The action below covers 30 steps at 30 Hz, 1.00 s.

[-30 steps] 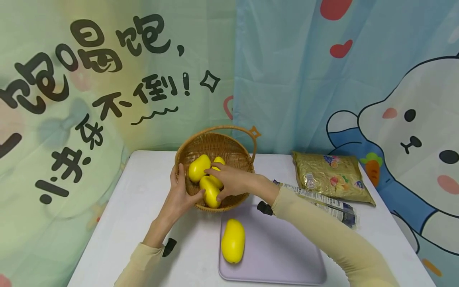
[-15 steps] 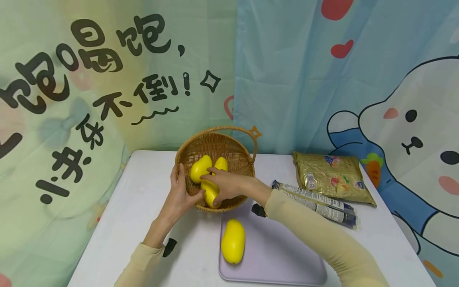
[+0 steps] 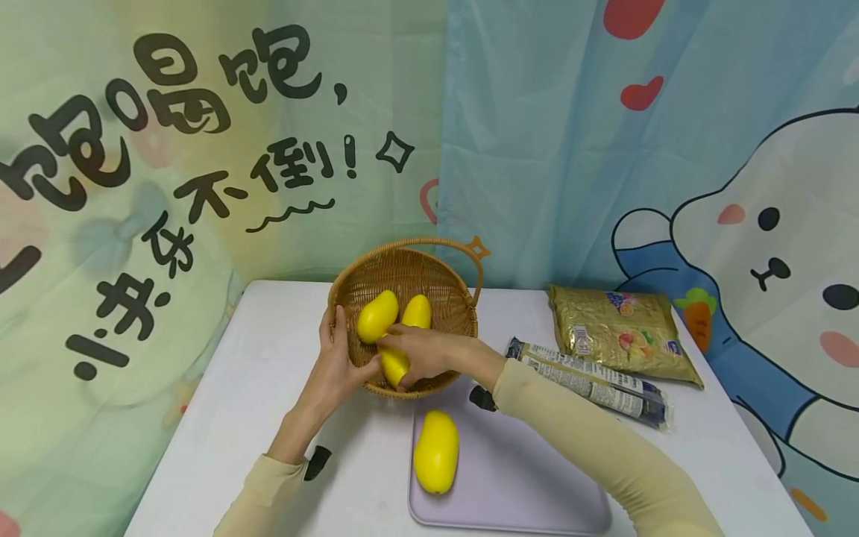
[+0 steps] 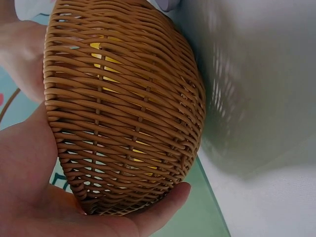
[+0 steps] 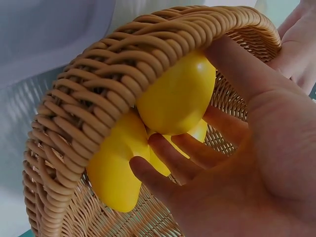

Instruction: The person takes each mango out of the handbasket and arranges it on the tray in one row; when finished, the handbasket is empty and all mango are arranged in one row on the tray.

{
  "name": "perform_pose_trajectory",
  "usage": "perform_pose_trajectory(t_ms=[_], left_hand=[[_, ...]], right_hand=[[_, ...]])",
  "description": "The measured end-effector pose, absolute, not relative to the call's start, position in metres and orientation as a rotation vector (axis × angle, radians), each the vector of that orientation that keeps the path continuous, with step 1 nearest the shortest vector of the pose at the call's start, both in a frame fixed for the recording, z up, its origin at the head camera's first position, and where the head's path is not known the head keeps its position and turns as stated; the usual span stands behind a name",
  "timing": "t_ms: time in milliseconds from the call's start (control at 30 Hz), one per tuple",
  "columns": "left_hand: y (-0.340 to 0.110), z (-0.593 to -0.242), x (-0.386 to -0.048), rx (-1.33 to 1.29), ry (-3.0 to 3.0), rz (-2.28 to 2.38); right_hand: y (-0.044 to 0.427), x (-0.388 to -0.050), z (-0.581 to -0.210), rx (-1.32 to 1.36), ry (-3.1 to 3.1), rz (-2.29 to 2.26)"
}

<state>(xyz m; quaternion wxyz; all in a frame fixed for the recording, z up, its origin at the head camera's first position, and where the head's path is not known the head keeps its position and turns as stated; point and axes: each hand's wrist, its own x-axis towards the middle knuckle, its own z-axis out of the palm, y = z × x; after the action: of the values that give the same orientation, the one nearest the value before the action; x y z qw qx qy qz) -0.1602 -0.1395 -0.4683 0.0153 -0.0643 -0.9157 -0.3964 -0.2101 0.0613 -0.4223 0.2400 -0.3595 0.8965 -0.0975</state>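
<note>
A brown wicker basket (image 3: 446, 294) tilts toward me, with several yellow mangoes inside. My left hand (image 3: 338, 365) grips its left rim; in the left wrist view the thumb and fingers (image 4: 165, 210) straddle the woven wall (image 4: 128, 98). Reaching into the basket, my right hand (image 3: 429, 350) holds the front mango (image 3: 394, 365), thumb on one side and fingers on the other. Behind it lie a left mango (image 3: 377, 317) and a right mango (image 3: 417, 311). In the right wrist view the held mango (image 5: 177, 98) sits just inside the rim, another mango (image 5: 116, 168) beside it.
A lilac tray (image 3: 523, 477) lies in front of the basket, bearing one mango (image 3: 437, 452) at its left side. To the right are a long clear-and-blue packet (image 3: 590, 384) and a gold fruit-printed bag (image 3: 620, 332). A printed curtain (image 3: 523, 149) hangs behind the white table (image 3: 268, 343).
My right hand has shifted slightly down and drawn its fingers in around the front mango, uncovering the right-hand one behind. The left hand stays on the rim.
</note>
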Motion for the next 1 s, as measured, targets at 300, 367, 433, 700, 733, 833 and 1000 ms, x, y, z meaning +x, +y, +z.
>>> perform_pose_trajectory(t_ms=[300,367,433,700,733,833,1000], left_hand=[[-0.139,-0.47,-0.16,-0.203,-2.849,-1.224],[-0.139,-0.47,-0.16,-0.203,-2.849,-1.228],[-0.138,-0.47,-0.16,-0.204,-2.849,-1.228],[-0.138,-0.469,-0.16,-0.213,-2.843,-1.237],[-0.138,-0.469,-0.16,-0.213,-2.844,-1.238],[-0.138,-0.468,-0.161,-0.206,-2.851,-1.237],[-0.138,-0.469,-0.161,-0.187,-2.861,-1.224]], right_hand=[[0.065,-0.209,-0.425,-1.0,2.451,-0.272],[0.066,-0.209,-0.426,-1.006,2.448,-0.286],[0.067,-0.209,-0.426,-1.012,2.444,-0.303],[0.074,-0.211,-0.425,-1.043,2.449,-0.412],[0.075,-0.212,-0.424,-1.045,2.449,-0.429],[0.079,-0.214,-0.421,-1.041,2.456,-0.459],[0.085,-0.216,-0.413,-1.01,2.468,-0.478]])
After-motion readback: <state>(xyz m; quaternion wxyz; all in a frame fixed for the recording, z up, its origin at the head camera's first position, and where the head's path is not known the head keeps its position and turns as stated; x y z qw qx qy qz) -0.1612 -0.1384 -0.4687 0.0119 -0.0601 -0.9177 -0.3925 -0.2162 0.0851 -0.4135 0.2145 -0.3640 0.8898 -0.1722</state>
